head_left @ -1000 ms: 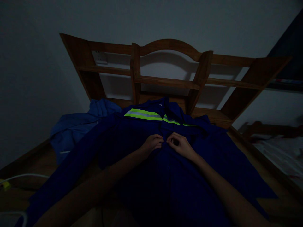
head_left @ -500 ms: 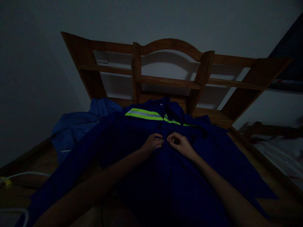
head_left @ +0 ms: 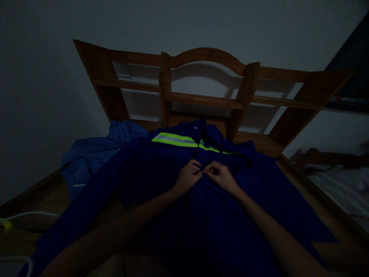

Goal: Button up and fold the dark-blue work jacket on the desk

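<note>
A dark blue work jacket [head_left: 161, 161] lies spread front side up, its collar at the far end and a yellow-green reflective band [head_left: 175, 139] across the chest. My left hand [head_left: 188, 175] pinches the front edge of the jacket just below the band. Close beside it, my right hand [head_left: 219, 175] has thumb and forefinger pressed together at the same edge. The fingertips of both hands almost touch. Dim light and the fingers hide whether a button or only cloth is between them.
A wooden headboard with shelves [head_left: 204, 100] stands behind the collar against the wall. Lighter blue clothing [head_left: 89, 154] is heaped at the left. A white cable [head_left: 34, 212] and a yellow item [head_left: 8, 226] lie at the lower left. Whitish plastic-like material [head_left: 337, 188] is at the right.
My left hand has turned and shifted slightly right and up, bringing its fingertips to those of my right hand. My right hand has barely moved, and the jacket lies the same.
</note>
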Tool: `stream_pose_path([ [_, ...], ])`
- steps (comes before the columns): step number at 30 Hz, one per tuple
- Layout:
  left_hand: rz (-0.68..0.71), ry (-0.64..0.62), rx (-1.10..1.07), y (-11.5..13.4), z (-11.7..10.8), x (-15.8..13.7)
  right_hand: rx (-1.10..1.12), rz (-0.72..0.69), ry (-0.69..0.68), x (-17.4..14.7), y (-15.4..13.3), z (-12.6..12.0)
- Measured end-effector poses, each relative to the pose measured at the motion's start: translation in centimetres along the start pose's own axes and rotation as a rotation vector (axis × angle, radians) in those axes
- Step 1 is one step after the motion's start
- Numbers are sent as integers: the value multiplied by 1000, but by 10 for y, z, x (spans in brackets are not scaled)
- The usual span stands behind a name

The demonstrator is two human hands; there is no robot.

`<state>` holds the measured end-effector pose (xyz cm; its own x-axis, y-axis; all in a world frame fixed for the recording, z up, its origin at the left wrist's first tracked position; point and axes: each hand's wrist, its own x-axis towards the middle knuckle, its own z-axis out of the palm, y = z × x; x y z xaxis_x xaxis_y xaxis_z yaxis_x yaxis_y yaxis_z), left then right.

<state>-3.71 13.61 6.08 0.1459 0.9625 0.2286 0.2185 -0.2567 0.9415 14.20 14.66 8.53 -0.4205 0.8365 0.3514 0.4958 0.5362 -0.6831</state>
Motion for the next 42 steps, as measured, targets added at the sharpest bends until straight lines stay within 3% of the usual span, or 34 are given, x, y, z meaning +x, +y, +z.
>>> stream_pose_path([
  [4, 24, 2, 4, 2, 1, -2, 41, 72, 9, 1, 3, 1],
  [9, -41, -51, -87, 0, -1, 0, 153, 187, 28, 2, 2, 3],
  [15, -32, -59, -9, -9, -2, 1, 264, 355, -6, 1, 1, 5],
  [22, -41, -54, 35, -8, -2, 0, -39, -10, 8, -1, -2, 1],
  [27, -117, -42, -28, -6, -1, 4, -160, -37, -36, -2, -4, -1],
  [31, -380, -33, -284, 3, -5, 7, -230, -85, -30, -4, -3, 1],
  [34, -503, -78, -450, 11, -11, 8, -260, -117, -30, -6, -6, 1],
  [42, -585, -137, -485, 9, -15, 10, -285, -153, -45, -9, -8, 3],
])
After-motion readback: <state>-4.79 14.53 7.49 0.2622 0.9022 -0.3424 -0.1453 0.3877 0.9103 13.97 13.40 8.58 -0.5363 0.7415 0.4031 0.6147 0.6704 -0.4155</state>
